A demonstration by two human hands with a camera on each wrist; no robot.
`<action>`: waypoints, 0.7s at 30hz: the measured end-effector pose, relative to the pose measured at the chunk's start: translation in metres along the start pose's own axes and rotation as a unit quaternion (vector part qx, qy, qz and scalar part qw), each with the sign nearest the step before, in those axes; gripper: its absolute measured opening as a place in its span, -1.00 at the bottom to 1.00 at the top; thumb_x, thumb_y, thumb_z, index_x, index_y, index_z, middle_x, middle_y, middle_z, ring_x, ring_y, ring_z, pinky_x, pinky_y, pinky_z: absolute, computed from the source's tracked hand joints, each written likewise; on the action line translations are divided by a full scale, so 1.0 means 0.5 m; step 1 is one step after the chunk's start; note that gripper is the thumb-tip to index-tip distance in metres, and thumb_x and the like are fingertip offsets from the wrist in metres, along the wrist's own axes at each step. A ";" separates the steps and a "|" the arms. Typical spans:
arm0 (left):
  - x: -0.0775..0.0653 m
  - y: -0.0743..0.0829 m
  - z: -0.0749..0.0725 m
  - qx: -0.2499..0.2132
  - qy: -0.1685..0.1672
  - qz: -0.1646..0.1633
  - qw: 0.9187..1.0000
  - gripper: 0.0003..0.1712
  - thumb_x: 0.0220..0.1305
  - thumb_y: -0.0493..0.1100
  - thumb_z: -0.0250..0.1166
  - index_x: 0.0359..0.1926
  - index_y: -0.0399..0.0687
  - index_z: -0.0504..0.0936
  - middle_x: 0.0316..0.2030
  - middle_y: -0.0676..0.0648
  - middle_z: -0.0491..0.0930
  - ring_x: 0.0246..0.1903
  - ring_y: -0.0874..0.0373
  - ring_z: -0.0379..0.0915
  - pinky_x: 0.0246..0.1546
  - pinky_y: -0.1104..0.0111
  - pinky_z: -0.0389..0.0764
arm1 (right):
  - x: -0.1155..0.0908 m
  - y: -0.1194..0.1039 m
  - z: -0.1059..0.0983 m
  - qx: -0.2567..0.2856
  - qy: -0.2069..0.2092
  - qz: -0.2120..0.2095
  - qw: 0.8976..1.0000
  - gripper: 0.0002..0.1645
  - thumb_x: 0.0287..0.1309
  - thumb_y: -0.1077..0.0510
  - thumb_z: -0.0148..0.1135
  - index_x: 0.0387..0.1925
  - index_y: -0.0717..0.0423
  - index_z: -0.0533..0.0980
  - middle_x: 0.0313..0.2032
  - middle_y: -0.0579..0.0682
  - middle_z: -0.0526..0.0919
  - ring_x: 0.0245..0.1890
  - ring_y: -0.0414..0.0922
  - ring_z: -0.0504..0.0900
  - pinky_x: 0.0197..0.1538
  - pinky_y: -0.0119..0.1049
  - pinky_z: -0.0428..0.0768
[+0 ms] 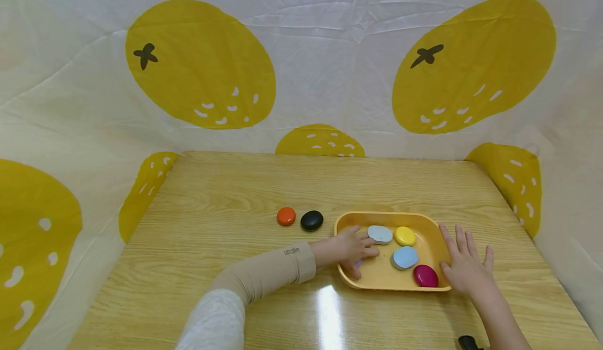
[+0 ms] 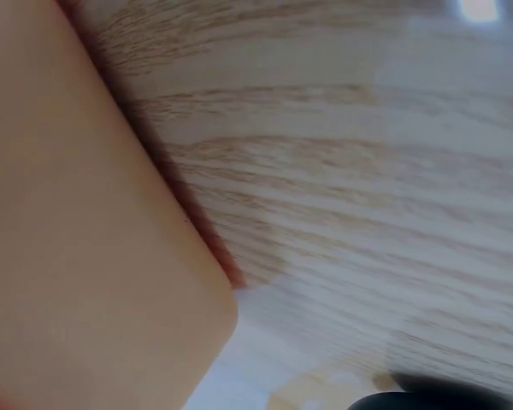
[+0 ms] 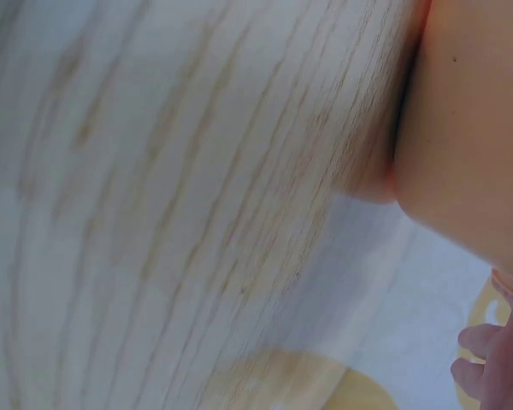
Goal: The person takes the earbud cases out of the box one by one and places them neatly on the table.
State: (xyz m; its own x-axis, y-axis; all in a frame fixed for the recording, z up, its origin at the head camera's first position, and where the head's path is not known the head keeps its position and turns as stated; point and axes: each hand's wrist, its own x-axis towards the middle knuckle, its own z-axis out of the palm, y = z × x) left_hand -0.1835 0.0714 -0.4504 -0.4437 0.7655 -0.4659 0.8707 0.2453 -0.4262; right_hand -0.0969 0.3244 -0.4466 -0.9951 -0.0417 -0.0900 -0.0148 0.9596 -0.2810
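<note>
A yellow-orange tray (image 1: 391, 282) stands on the table, holding several smooth, pebble-like pieces. My left hand (image 1: 350, 246) reaches over its left side, fingers extended and spread inside. Between thumb and fingers a purple piece (image 1: 359, 262) shows partly; most of it is hidden. Near those fingertips lies a pale grey-blue piece (image 1: 379, 234). Further right are a yellow piece (image 1: 404, 236), a light blue piece (image 1: 404, 258) and a magenta piece (image 1: 426, 276). Spread fingers of my right hand (image 1: 468, 269) lie along the tray's right rim, holding nothing visible.
Left of the tray, a red-orange piece (image 1: 286, 216) and a black piece (image 1: 312, 220) lie on the wooden table (image 1: 212, 198). A black object (image 1: 468, 342) sits at the front edge by the right forearm. A fruit-printed cloth (image 1: 330, 78) hangs behind and at both sides.
</note>
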 end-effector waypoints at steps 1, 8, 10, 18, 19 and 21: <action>0.000 0.000 0.000 -0.007 -0.004 -0.001 1.000 -0.13 0.01 0.58 -0.15 0.31 0.47 -0.05 0.34 0.23 -0.01 0.31 0.30 -0.09 0.25 0.33 0.05 | 0.000 0.001 0.000 0.000 0.000 -0.001 1.000 0.04 0.13 0.19 0.04 0.41 -0.11 -0.40 0.35 0.35 -0.39 0.31 0.28 -0.49 0.05 0.28 -0.70; -0.003 -0.003 -0.007 -0.044 -0.026 -0.011 0.999 -0.15 0.02 0.51 -0.02 0.31 0.47 -0.04 0.33 0.24 0.02 0.30 0.31 -0.06 0.25 0.35 0.03 | 0.000 0.002 0.001 -0.002 0.002 0.001 1.000 0.04 0.12 0.20 0.03 0.41 -0.13 -0.41 0.35 0.34 -0.40 0.32 0.28 -0.48 0.06 0.29 -0.68; -0.005 -0.002 -0.008 -0.045 -0.028 -0.013 0.999 -0.18 0.03 0.49 -0.01 0.29 0.46 -0.02 0.31 0.24 0.04 0.27 0.32 0.00 0.23 0.36 0.05 | 0.000 0.002 0.001 -0.002 0.002 0.000 1.000 0.04 0.13 0.19 0.03 0.41 -0.13 -0.41 0.35 0.34 -0.40 0.31 0.28 -0.48 0.06 0.29 -0.68; -0.012 0.002 -0.009 -0.044 -0.007 -0.010 0.999 -0.30 0.09 0.41 0.00 0.20 0.38 0.05 0.21 0.21 0.15 0.08 0.31 0.21 0.08 0.42 0.21 | 0.001 0.004 0.002 -0.005 -0.001 0.001 1.000 0.04 0.13 0.19 0.03 0.41 -0.13 -0.41 0.35 0.34 -0.41 0.31 0.29 -0.47 0.06 0.29 -0.69; -0.012 0.002 -0.007 -0.044 0.001 -0.009 0.999 -0.33 0.11 0.39 0.00 0.19 0.37 0.07 0.18 0.19 0.17 0.05 0.30 0.23 0.04 0.43 0.23 | 0.002 0.004 0.001 -0.005 -0.002 0.001 1.000 0.04 0.14 0.18 0.03 0.41 -0.13 -0.42 0.35 0.34 -0.42 0.31 0.29 -0.47 0.06 0.29 -0.69; -0.010 0.001 -0.004 -0.037 0.029 -0.008 0.999 -0.39 0.15 0.35 -0.02 0.17 0.33 0.10 0.12 0.17 0.20 -0.03 0.29 0.25 -0.07 0.47 0.28 | 0.002 0.005 0.001 -0.006 -0.003 0.001 1.000 0.04 0.14 0.18 0.04 0.41 -0.13 -0.42 0.34 0.35 -0.43 0.31 0.29 -0.48 0.05 0.28 -0.70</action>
State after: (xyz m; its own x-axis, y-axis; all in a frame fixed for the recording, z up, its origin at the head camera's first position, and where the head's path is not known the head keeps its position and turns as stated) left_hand -0.1804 0.0687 -0.4469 -0.4465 0.7934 -0.4137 0.8781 0.2996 -0.3731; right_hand -0.0980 0.3266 -0.4480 -0.9945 -0.0410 -0.0968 -0.0134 0.9630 -0.2693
